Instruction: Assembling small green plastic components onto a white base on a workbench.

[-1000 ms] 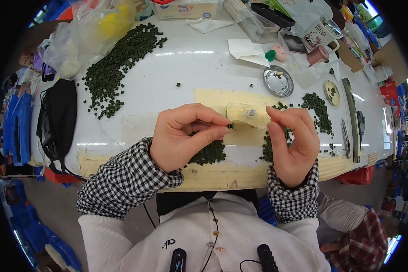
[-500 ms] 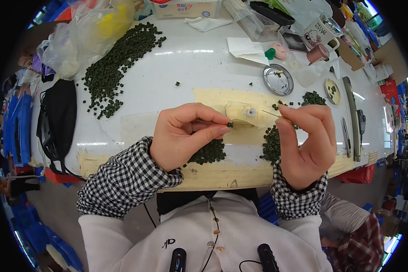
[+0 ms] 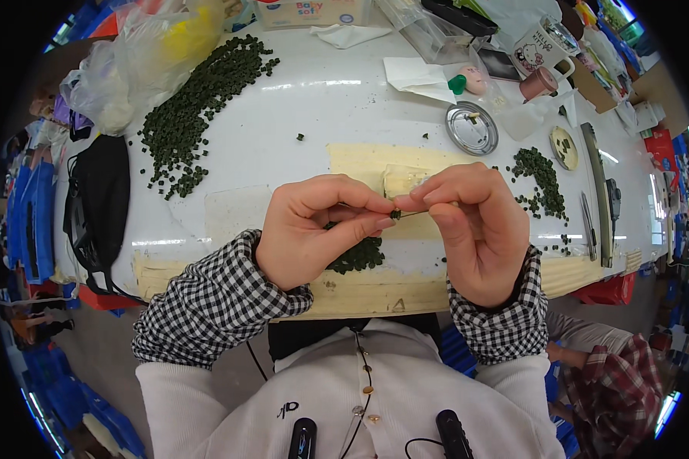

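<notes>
"Between the thumb and index finger of the left hand (image 3: 302, 229) sat a small dark green piece (image 3: 396, 216); those fingers were pinched close on it, right at their tips."

"And the right hand (image 3: 478, 237)?"

"Its fingers were bent in from the other side, narrowed on a thin rod (image 3: 416, 214); the rod reached leftward from them to the piece; whether it passed inside the piece or only met its edge, I couldn't tell."

"What lay close about the fingers?"

"Nearer the body than the left fingertips, a loose pile (image 3: 358, 256) of similar green pieces showed, partly covered by that hand; just beyond the right fingers, a cream-coloured block (image 3: 400, 180) stood half hidden, on a yellowish patch (image 3: 352, 159) of the white desk (image 3: 321, 115)."

"Anything to the right of them?"

"Another scatter of green pieces (image 3: 540, 180), with a round pale dish (image 3: 564, 148) beyond it; a slim metal tool (image 3: 588, 229) lay farther right; a round silver lid (image 3: 463, 130) rested past the right knuckles."

"And to the left?"

"Well apart from the left fingers, up and away, a large heap (image 3: 199, 115) of green pieces spread beside a clear plastic bag (image 3: 142, 65); a black strapped item (image 3: 99, 203) lay farther left, near the desk's edge."
</notes>
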A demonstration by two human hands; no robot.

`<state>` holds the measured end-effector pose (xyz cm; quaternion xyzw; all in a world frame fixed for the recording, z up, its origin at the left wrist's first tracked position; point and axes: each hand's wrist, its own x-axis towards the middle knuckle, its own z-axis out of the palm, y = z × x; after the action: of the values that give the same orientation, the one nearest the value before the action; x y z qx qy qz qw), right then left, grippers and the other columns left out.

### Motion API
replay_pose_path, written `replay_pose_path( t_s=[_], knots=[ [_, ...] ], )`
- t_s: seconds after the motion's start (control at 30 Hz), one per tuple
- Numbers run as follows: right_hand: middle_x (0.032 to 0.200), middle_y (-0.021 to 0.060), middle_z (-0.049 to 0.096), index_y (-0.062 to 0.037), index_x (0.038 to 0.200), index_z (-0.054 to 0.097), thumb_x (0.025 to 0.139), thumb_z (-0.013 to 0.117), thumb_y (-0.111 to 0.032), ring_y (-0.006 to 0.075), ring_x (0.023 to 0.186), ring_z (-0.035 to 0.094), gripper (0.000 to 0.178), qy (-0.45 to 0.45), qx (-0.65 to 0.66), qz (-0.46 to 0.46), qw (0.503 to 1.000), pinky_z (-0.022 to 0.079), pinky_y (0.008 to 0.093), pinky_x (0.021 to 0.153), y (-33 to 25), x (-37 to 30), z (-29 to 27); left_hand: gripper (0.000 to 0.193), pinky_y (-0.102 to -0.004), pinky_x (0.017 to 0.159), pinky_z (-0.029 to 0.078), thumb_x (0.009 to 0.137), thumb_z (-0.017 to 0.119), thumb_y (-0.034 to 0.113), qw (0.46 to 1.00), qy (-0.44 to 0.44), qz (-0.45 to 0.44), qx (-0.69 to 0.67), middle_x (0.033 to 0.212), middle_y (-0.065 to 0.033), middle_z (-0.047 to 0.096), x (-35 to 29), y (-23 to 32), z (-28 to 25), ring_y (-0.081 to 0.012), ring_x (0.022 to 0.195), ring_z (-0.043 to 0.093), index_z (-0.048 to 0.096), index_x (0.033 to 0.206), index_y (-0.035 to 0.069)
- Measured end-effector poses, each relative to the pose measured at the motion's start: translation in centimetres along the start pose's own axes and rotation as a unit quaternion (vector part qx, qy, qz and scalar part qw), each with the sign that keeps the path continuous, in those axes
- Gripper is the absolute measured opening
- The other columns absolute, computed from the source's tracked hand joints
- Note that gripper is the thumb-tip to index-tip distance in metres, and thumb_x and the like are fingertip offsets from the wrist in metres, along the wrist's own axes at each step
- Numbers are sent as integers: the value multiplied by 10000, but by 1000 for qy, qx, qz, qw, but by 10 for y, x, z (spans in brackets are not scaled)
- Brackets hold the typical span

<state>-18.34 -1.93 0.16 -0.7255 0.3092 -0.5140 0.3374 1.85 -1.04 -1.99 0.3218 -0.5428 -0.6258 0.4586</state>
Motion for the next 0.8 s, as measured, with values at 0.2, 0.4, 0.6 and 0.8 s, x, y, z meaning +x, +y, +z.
replay_pose_path(
  t_s=[0.2,0.4,0.6,0.8],
  knots=[
    [874,120,632,21,919,593,864,644,-7,208,757,644,81,-9,-14,-5,1000,526,274,666,0,0,0,166,-254,834,543,852,612,-88,1000,0,-6,2,978,-111,645,0,0,-1,-153,918,650,648,1011,-61],
    [861,120,630,21,921,592,861,649,-8,207,749,640,88,2,-3,-2,1000,520,270,663,2,0,0,170,-249,831,541,856,609,-87,1000,-1,-1,5,983,-109,644,0,1,0,-149,917,648,649,1019,-61],
    [844,122,622,22,896,589,852,646,5,223,735,626,75,79,-94,26,992,499,283,644,2,2,-9,167,-260,794,542,839,616,-114,1000,11,-13,15,980,-130,638,0,4,1,-160,864,641,640,999,-69],
    [853,102,592,-3,853,595,790,681,-21,279,761,578,107,10,-320,-37,947,469,351,665,17,9,-12,174,-252,826,543,849,615,-96,1000,6,5,18,988,-115,638,0,2,-1,-150,901,643,644,1019,-65]
  ],
)
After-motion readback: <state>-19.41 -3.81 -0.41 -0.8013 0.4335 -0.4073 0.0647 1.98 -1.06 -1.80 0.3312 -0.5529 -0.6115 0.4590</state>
